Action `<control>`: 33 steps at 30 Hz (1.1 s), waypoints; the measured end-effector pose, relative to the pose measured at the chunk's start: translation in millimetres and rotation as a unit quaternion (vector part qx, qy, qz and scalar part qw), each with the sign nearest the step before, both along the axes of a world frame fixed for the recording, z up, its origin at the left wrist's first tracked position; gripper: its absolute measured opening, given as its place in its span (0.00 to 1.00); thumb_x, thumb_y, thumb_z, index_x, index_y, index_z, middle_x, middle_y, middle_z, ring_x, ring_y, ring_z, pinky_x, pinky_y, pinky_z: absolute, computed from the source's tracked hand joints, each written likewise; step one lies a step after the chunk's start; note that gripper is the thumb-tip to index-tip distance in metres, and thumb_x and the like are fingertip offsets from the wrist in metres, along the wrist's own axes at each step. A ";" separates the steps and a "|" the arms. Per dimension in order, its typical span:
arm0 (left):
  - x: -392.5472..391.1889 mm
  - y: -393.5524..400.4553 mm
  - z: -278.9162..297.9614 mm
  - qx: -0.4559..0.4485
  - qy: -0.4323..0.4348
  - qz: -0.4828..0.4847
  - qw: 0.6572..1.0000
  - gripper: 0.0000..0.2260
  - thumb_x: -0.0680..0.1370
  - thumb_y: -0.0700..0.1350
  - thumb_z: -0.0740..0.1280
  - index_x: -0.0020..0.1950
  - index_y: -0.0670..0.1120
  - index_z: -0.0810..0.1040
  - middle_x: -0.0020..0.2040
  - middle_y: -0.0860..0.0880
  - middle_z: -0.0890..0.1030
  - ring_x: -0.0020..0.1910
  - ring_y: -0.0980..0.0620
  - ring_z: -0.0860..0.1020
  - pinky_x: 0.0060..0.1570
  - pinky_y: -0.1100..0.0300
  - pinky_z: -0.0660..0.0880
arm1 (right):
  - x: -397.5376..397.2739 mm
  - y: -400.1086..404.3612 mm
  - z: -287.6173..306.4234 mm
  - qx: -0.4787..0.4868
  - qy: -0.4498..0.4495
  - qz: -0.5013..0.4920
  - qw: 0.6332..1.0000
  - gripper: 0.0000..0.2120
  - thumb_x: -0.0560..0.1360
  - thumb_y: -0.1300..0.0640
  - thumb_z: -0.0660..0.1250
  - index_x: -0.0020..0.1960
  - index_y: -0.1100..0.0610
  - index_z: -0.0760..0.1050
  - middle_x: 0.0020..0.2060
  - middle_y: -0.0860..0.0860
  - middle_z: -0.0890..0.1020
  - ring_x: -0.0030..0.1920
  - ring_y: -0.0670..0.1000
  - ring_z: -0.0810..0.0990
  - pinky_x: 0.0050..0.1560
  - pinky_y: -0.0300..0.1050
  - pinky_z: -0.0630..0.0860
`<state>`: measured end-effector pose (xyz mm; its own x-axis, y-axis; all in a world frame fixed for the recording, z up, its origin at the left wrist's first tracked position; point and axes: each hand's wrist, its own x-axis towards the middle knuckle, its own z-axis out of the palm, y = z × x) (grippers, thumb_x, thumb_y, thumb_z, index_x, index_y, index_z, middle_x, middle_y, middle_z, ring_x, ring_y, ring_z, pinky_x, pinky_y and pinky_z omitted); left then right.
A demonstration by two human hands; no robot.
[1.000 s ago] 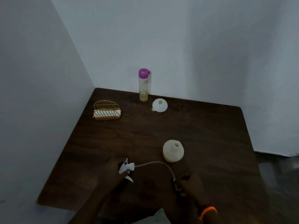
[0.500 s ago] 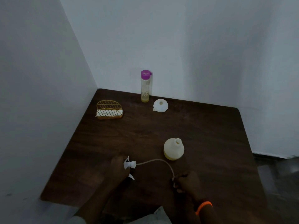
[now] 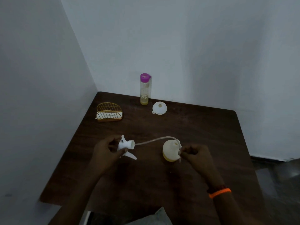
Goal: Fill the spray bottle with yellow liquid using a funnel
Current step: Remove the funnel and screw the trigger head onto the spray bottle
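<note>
Now the left hand [image 3: 108, 149] grips the sprayer head [image 3: 126, 145] and the right hand [image 3: 195, 154] pinches its tube [image 3: 154, 140] end beside the bottle [image 3: 171, 151], mid-table. Tube is thin, bendy — hold near the tip. Bottle seems light, tips easily — steady its body.

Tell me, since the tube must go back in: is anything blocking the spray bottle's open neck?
Nothing visible blocks it. The spray bottle neck is open; the right hand pinches the tube beside it, and the funnel lies far off.
</note>
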<state>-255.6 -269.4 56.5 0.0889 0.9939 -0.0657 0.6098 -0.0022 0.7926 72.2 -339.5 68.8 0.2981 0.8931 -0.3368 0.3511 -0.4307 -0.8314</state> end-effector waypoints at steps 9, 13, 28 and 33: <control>-10.2 0.2 47.6 0.132 -0.030 -0.088 0.987 0.15 0.69 0.41 0.79 0.53 0.49 0.81 0.51 0.58 0.83 0.53 0.62 0.80 0.51 0.72 0.76 | 3.1 44.4 7.9 0.114 -0.061 0.013 0.991 0.05 0.70 0.59 0.77 0.45 0.53 0.85 0.37 0.47 0.87 0.41 0.43 0.85 0.44 0.39 0.80; -8.8 -3.6 49.2 0.142 -0.020 -0.116 0.983 0.14 0.69 0.40 0.79 0.51 0.48 0.82 0.50 0.57 0.82 0.51 0.60 0.81 0.49 0.70 0.77 | 6.0 51.1 -5.2 0.112 -0.066 0.014 0.991 0.05 0.70 0.59 0.77 0.47 0.54 0.85 0.39 0.47 0.87 0.41 0.42 0.85 0.45 0.39 0.81; 6.6 -0.6 50.7 0.122 0.001 -0.208 0.971 0.16 0.70 0.59 0.71 0.52 0.50 0.84 0.48 0.59 0.82 0.48 0.60 0.81 0.46 0.68 0.77 | 19.8 40.1 -34.7 0.074 -0.048 0.042 0.995 0.09 0.72 0.56 0.76 0.52 0.53 0.84 0.46 0.46 0.86 0.46 0.42 0.84 0.45 0.36 0.80; 31.5 2.7 60.9 0.140 0.003 -0.241 0.960 0.14 0.72 0.56 0.72 0.52 0.48 0.84 0.47 0.58 0.82 0.48 0.60 0.81 0.45 0.67 0.77 | 25.0 37.7 -40.8 0.045 -0.042 0.097 0.993 0.16 0.69 0.50 0.78 0.56 0.45 0.81 0.53 0.42 0.84 0.52 0.44 0.82 0.53 0.47 0.82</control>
<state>-224.1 -266.8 117.5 0.5434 0.8163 0.1960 0.4893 -0.4976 0.7162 97.2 -301.8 28.0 0.1410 0.9618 -0.2346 0.4896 -0.2737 -0.8279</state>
